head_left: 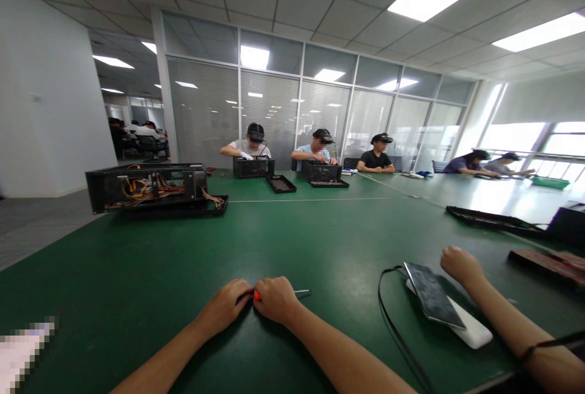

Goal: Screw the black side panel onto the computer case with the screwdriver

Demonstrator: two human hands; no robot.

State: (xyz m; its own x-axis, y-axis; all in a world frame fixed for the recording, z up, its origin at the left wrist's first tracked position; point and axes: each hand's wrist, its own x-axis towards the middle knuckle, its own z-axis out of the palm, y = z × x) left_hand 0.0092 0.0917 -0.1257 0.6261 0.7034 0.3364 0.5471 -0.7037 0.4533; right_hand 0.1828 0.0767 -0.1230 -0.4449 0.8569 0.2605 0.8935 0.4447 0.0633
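Low over the green tabletop, my right hand (276, 300) is closed around a screwdriver (258, 296). A bit of its orange handle shows at the thumb side, and the thin metal shaft sticks out to the right. My left hand (227, 304) lies close against it with fingers curled at the handle's end. What the left fingers pinch, if anything, is hidden.
A co-worker's fist (462, 267) rests at right beside a phone (432, 293) on a white power bank (478, 332) with a black strap (388, 315). An opened computer case (150, 190) stands at left. Several people sit across the table (320, 232), two at computer cases (321, 170).
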